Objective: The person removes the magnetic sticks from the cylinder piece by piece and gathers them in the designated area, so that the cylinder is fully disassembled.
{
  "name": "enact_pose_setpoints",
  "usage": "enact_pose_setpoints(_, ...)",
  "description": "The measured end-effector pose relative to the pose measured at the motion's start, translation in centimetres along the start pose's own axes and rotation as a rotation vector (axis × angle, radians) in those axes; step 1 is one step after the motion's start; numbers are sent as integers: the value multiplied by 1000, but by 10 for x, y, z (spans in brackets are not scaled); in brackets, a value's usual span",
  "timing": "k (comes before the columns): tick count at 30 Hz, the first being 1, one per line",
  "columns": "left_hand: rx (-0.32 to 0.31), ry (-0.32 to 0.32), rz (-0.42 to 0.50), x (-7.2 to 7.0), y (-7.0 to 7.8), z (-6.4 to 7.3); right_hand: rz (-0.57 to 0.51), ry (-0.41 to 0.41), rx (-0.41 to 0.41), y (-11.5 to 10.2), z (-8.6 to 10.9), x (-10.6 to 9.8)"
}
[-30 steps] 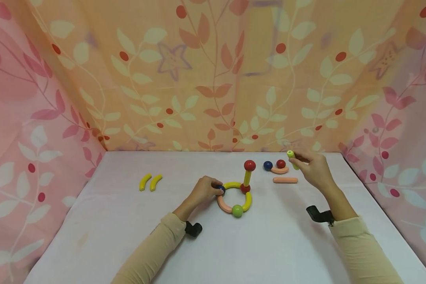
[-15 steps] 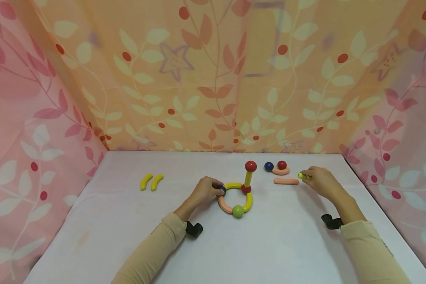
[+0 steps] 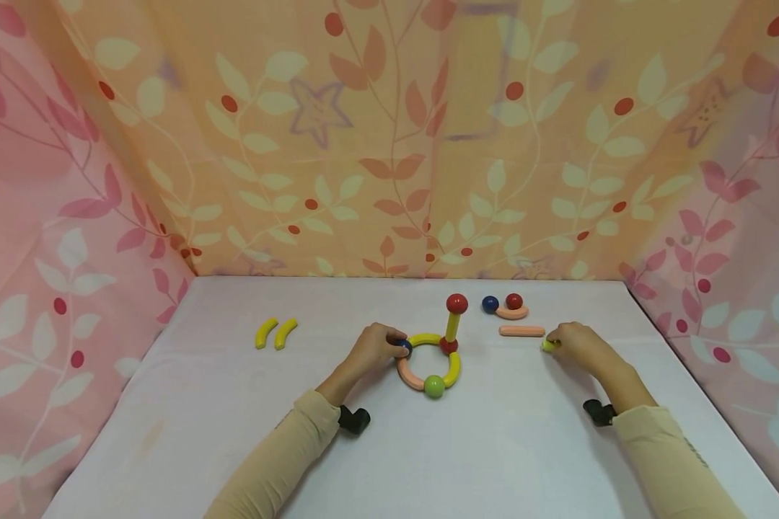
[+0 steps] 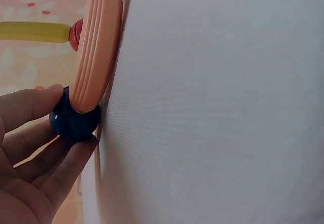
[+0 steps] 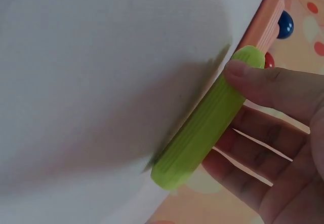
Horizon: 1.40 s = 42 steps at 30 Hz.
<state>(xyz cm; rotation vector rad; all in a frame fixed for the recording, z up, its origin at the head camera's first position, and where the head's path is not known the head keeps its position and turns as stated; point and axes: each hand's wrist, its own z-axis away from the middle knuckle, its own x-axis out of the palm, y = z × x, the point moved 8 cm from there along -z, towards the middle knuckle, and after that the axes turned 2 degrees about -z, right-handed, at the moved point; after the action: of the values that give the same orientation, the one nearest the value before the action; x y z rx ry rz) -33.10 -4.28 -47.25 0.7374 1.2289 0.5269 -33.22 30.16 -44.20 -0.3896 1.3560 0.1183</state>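
Note:
My left hand pinches a dark blue ball at the left of a ring lying on the table. Curved sticks, one salmon and two yellow, link that ball with a green ball and a red ball. From the red ball a straight yellow stick stands up, topped by a larger red ball. Over on the right, my right hand holds a straight green stick between thumb and fingers, low over the tabletop, its shadow close beside it.
A straight salmon stick lies just left of my right hand. Behind it are a curved salmon stick, a blue ball and a red ball. Two yellow curved sticks lie far left. A patterned curtain closes the back.
My right hand has moved down and slightly right with the green stick, from beside the loose balls to low over the table. My left hand has stayed on the blue ball.

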Motion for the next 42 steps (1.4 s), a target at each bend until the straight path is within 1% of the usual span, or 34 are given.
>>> enact_pose_setpoints(6, 16, 9, -12, 1, 1, 0, 18, 16, -20, -1, -1, 5)
enact_pose_setpoints(12, 23, 28, -15, 2, 2, 1, -13, 9, 27, 0, 0, 3)
enact_pose_setpoints(14, 26, 29, -15, 2, 3, 1, -22, 9, 50, 1, 1, 0)
enact_pose_setpoints(17, 29, 23, -10, 3, 3, 1, -43, 33, 69, -1, 3, -7)
enact_pose_setpoints(20, 37, 23, -10, 3, 4, 1, -71, 71, 49, -7, 4, -16)
enact_pose_setpoints(23, 52, 35, -6, 1, 5, 1, -134, 111, 20, -18, 4, -26)
enact_pose_setpoints(28, 103, 87, 8, -4, 12, 1, -257, 165, -6, -44, 3, -43)
enact_pose_setpoints(33, 139, 125, 33, -8, 20, 0, -331, 258, -100, -74, -2, -60)
enact_pose_setpoints(36, 165, 144, 57, -8, 29, 0, -379, 314, -160, -91, -5, -67)
enact_pose_setpoints(39, 198, 145, 107, -7, 38, 1, -428, 350, -216, -107, -9, -73)
enact_pose_setpoints(42, 238, 118, 157, -2, 47, 1, -467, 357, -248, -120, -14, -76)
